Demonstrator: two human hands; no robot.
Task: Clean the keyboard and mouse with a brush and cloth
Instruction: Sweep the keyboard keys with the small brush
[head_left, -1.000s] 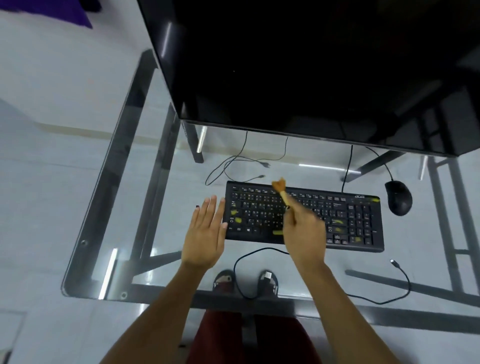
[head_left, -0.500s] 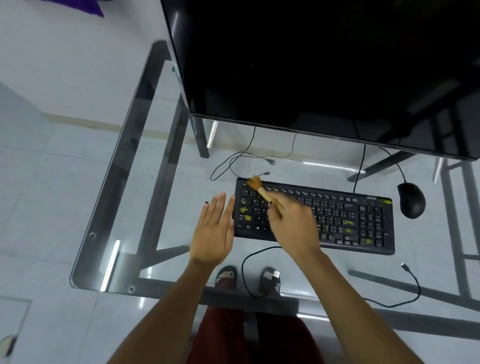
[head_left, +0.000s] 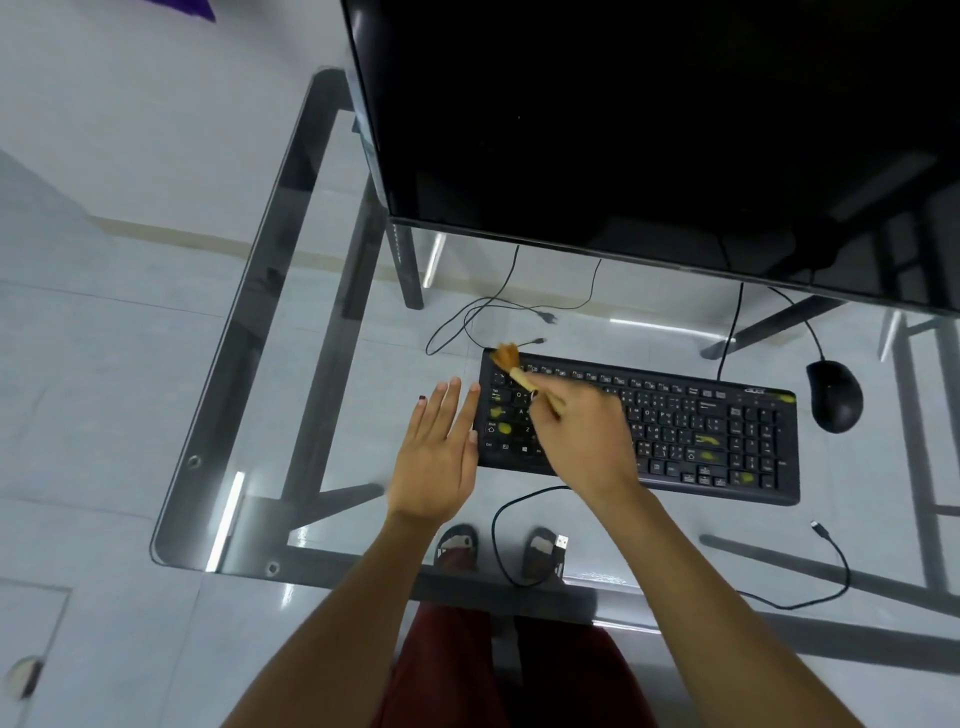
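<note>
The brush (head_left: 522, 373) is gripped in the curled right hand (head_left: 587, 441), bristles at the keyboard (head_left: 675, 431) far-left corner, its long axis running rightward toward the mouse (head_left: 835, 396), while the left hand (head_left: 439, 457) is laid flat, fingers straight, on the tabletop (head_left: 311, 415) beside it.

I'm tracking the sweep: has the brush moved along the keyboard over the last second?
Yes. The brush in the right hand went left along the keyboard, from its upper middle to its far-left corner.
</note>
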